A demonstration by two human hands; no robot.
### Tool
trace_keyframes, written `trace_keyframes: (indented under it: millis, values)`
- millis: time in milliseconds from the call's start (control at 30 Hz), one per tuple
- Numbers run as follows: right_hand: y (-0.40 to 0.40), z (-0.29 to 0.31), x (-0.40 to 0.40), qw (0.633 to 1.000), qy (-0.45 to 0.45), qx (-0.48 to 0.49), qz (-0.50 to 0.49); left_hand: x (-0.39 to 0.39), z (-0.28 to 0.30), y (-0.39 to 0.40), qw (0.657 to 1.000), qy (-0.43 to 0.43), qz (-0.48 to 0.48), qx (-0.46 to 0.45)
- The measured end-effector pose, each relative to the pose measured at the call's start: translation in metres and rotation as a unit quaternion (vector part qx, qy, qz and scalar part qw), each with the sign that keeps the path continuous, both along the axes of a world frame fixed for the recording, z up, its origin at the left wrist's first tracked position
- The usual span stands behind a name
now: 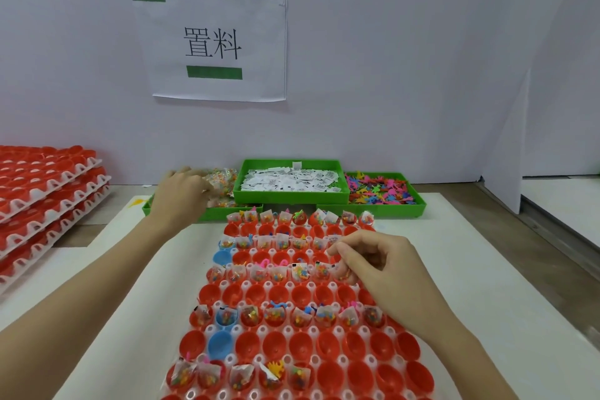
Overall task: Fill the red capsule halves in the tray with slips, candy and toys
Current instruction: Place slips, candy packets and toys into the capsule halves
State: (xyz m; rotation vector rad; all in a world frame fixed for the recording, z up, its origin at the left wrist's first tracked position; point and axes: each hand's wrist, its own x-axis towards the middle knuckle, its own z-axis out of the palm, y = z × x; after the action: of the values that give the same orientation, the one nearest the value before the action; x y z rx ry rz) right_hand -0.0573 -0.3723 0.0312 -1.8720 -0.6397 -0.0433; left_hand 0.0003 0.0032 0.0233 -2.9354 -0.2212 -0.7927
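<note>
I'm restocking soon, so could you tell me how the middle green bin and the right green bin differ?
The middle green bin holds white printed paper slips; the right green bin holds small plastic toys in mixed bright colours. The middle green bin sits higher, apparently propped on its neighbours, while the right green bin rests lower. Both are shallow green plastic trays against the wall, and neither hand is in them.

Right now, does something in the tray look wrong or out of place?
Yes. Among the red capsule halves sit a few blue halves, all near the tray's left side; one already holds candy. They break the red pattern.
</note>
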Motion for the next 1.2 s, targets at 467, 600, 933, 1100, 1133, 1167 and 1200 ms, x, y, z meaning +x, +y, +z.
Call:
trace_keyframes:
  millis: [467,600,933,1100,1133,1167,1200]
  values:
    - [-0.005,-0.002,0.008,1.0,-0.01,0.012,-0.011,-0.116,-0.016,-0.097,0.77,-0.151,-0.14,-0.603]
    - [-0.003,-0.005,0.012,0.999,-0.032,0.001,-0.044,-0.124,-0.018,-0.103,0.784,-0.119,-0.195,-0.577]
    - [0.036,0.022,0.087,0.957,-0.178,-0.212,-0.092,-0.13,-0.02,-0.102,0.822,-0.128,-0.232,-0.504]
    - [0.061,0.026,0.151,0.933,-0.15,-0.315,-0.094,-0.13,-0.022,-0.099,0.834,-0.135,-0.258,-0.469]
    - [0.065,0.023,0.161,0.923,-0.141,-0.346,-0.09,-0.13,-0.022,-0.099,0.832,-0.136,-0.265,-0.468]
    - [0.068,0.02,0.168,0.913,-0.134,-0.376,-0.083,-0.13,-0.022,-0.099,0.831,-0.136,-0.27,-0.466]
    - [0.071,0.017,0.175,0.903,-0.13,-0.402,-0.078,-0.13,-0.023,-0.1,0.832,-0.136,-0.272,-0.463]
